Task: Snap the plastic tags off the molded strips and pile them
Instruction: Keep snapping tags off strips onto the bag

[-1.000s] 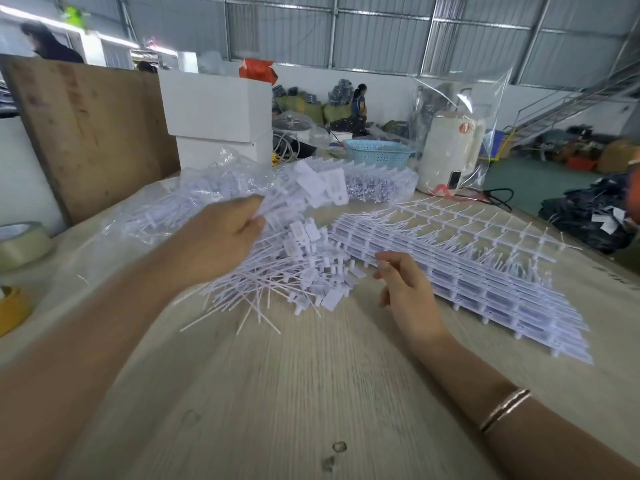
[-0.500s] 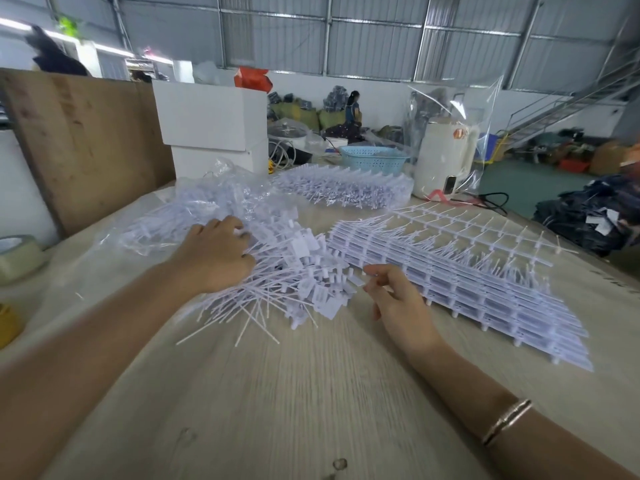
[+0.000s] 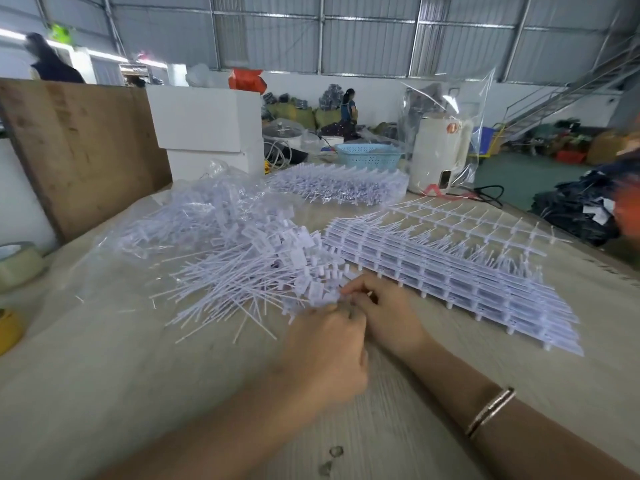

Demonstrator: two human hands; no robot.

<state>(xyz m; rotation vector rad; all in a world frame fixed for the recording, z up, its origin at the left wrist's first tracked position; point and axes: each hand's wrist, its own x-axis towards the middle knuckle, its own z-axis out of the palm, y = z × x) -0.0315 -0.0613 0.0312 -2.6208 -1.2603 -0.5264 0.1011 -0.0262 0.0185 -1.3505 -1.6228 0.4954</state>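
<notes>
White plastic fills the middle of the pale wood-grain bench (image 3: 173, 393): a loose pile of snapped-off white plastic tags (image 3: 242, 271) with long thin tails lies there, its near end right at your fingertips. Your left hand (image 3: 325, 355) and your right hand (image 3: 384, 313) are together at that near end of the pile, fingers curled and touching the tags; motion blur keeps you from telling whether either one actually pinches a tag. A thin metal bangle (image 3: 490, 412) sits on your right wrist. Just beside the pile, toward the right edge of the bench, lies a flat stack of white molded strips (image 3: 450, 275) with tags attached. Behind the pile, a crumpled clear plastic bag (image 3: 194, 209) holds more tags, and another bundle of white strips (image 3: 339, 185) lies near the far edge. At the left edge rest a roll of clear tape (image 3: 17, 265) and a yellow roll (image 3: 8, 329).
</notes>
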